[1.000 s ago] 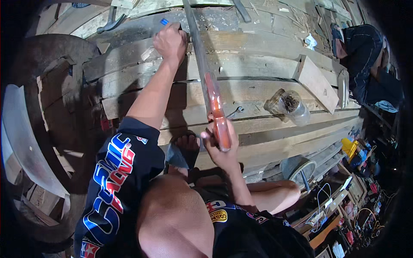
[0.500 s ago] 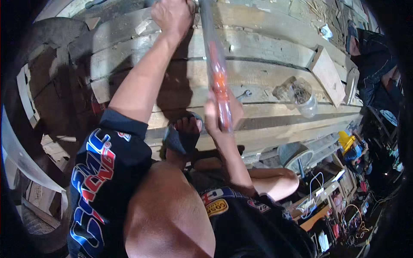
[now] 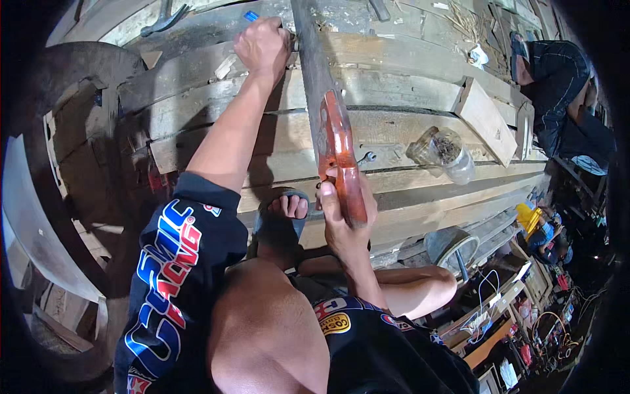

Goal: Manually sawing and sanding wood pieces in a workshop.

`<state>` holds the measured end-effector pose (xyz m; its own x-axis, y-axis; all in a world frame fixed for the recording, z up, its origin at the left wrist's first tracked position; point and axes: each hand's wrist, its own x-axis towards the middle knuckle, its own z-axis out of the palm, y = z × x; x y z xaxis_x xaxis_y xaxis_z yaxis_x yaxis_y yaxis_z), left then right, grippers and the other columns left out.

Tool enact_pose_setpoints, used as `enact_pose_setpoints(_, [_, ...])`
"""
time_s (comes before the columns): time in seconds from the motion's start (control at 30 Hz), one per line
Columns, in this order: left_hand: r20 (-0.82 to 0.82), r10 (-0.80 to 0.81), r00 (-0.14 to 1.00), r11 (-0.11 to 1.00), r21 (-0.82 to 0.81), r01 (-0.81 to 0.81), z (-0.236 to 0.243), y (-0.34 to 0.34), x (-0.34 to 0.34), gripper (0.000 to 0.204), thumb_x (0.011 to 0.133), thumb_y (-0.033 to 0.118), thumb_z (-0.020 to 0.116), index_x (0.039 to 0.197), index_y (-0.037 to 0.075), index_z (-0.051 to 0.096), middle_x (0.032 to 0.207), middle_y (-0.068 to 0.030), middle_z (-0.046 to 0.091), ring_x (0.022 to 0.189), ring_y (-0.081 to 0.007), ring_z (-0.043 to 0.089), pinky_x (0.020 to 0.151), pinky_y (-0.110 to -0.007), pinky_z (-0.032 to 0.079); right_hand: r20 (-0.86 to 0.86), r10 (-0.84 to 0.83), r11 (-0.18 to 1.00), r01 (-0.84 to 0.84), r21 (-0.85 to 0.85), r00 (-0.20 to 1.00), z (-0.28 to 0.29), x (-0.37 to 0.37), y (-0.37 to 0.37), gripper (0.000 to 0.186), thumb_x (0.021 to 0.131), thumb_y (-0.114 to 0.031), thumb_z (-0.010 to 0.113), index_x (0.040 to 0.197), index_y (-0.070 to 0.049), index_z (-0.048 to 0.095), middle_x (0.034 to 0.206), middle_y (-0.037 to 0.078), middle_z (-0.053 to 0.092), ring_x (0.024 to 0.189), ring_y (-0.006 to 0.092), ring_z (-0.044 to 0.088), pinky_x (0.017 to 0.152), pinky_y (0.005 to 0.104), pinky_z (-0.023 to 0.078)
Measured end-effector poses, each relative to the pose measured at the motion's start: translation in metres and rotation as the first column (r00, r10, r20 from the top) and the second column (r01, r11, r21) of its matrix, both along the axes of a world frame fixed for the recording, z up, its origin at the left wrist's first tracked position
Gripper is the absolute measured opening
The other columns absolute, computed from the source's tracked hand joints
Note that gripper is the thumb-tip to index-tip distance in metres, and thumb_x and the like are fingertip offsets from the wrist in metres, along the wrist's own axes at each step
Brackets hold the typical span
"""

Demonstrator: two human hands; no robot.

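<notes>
Right grip (image 3: 338, 226) closed round the handle of a hand saw (image 3: 335, 125), thumb lying along the left side of the wood. Handle red-brown, glossy; grey blade points away from the body over pale planks (image 3: 420, 92) and runs out past the top edge of view. Left grip (image 3: 264, 49) clenched in a fist, knuckles up, just left of the blade, arm stretched forward. A small blue piece (image 3: 251, 16) shows right at the far side of that fist; cannot tell whether it is held or only lies there. Claw hammer (image 3: 164, 25) farther off, upper left, partly cut by the edge. Metal wrench (image 3: 367, 157) on the planks just right of the saw handle. Right of that, a clear container (image 3: 462, 172) with small dark bits inside; contents too small to name. A flat board (image 3: 485, 125) slants beyond it, near a crumpled white scrap (image 3: 479, 57). Wearer's sandalled foot (image 3: 289, 207) rests on the planks below the left forearm. Grey bucket (image 3: 446, 249) tipped at lower right, above a jumble of cables. Another person in dark trousers (image 3: 558, 75) at far right, well apart from the saw.
</notes>
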<state>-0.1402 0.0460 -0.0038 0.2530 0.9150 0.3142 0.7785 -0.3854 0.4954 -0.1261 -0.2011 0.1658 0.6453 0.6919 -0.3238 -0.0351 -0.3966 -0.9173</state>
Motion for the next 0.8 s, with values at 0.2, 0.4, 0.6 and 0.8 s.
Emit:
enact_pose_setpoints(0.2, [-0.037,-0.002,0.999,0.999,-0.037,0.001,-0.001,-0.004,-0.008,0.010,0.066,0.016,0.059,0.071,0.009,0.065,0.079,-0.0092,0.064,0.071,-0.0331,0.062,0.064,-0.045,0.048,0.161,0.118,0.987,-0.098,-0.129,0.980,0.002,-0.004,0.012,0.014,0.086,-0.009,0.062,0.085,0.002,0.052,0.060,0.007,0.059,0.055,0.0131,0.060,0.055,0.0261,0.049])
enact_pose_setpoints(0.4, [0.032,-0.104,0.994,0.994,-0.034,0.105,0.013,-0.004,0.001,0.010,0.069,0.013,0.060,0.077,0.007,0.063,0.080,-0.0121,0.063,0.071,-0.0373,0.060,0.060,-0.047,0.046,0.297,0.206,0.959,-0.133,-0.250,0.932,-0.065,-0.003,0.002,0.016,0.080,-0.004,0.063,0.094,0.003,0.058,0.063,0.006,0.061,0.055,0.0112,0.061,0.049,0.0261,0.047])
enact_pose_setpoints(0.6, [-0.007,0.075,0.997,0.982,-0.173,-0.075,0.004,-0.001,0.005,0.009,0.072,0.012,0.056,0.076,0.008,0.062,0.072,-0.0192,0.062,0.070,-0.0413,0.059,0.061,-0.053,0.044,0.366,0.170,0.974,-0.214,0.081,0.915,-0.054,0.030,0.048,0.010,0.079,-0.008,0.065,0.082,-0.001,0.059,0.058,0.004,0.055,0.048,0.0119,0.052,0.048,0.0269,0.042])
enact_pose_setpoints(0.8, [-0.061,-0.042,0.997,0.995,0.087,0.047,-0.001,0.004,0.001,0.015,0.068,0.012,0.060,0.082,0.008,0.065,0.083,-0.0109,0.063,0.078,-0.0329,0.061,0.065,-0.045,0.048,0.310,0.215,0.975,-0.187,-0.117,0.926,0.004,0.030,0.023,0.017,0.081,-0.010,0.066,0.076,-0.001,0.053,0.057,0.010,0.051,0.045,0.0198,0.051,0.048,0.0295,0.041])
